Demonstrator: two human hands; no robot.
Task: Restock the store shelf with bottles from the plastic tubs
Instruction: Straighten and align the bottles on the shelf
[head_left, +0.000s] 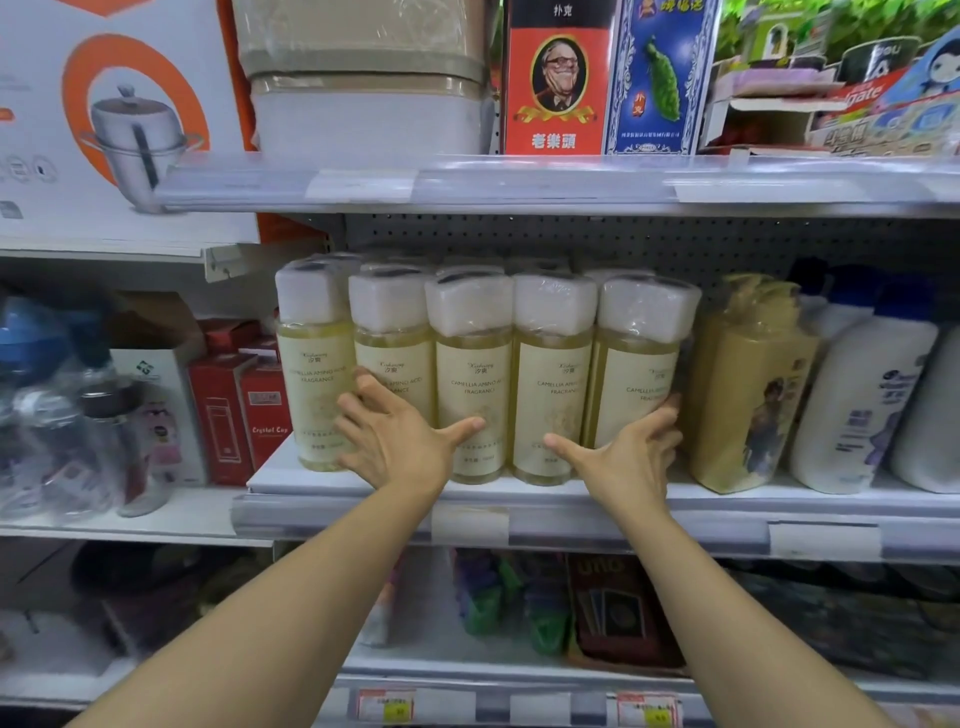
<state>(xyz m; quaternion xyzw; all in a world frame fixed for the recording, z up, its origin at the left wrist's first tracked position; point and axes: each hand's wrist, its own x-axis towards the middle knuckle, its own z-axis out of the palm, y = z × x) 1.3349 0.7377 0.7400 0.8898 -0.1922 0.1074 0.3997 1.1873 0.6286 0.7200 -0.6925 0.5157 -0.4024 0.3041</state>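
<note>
Several clear bottles of pale yellow liquid (470, 384) with white wrapped caps stand in a tight front row on the middle shelf (727, 512), with more rows behind them. My left hand (400, 436) lies with spread, straight fingers against the fronts of the second and third bottles from the left. My right hand (623, 452) is spread against the two rightmost bottles, its fingers reaching round the right side of the last bottle (636, 384). No plastic tub is in view.
A tan pump bottle (748, 384) and white shampoo bottles (862, 405) stand right of the row. Red boxes (239, 410) and clear drinking bottles (78, 415) fill the left bay. Boxes sit on the shelf above, card packs on the one below.
</note>
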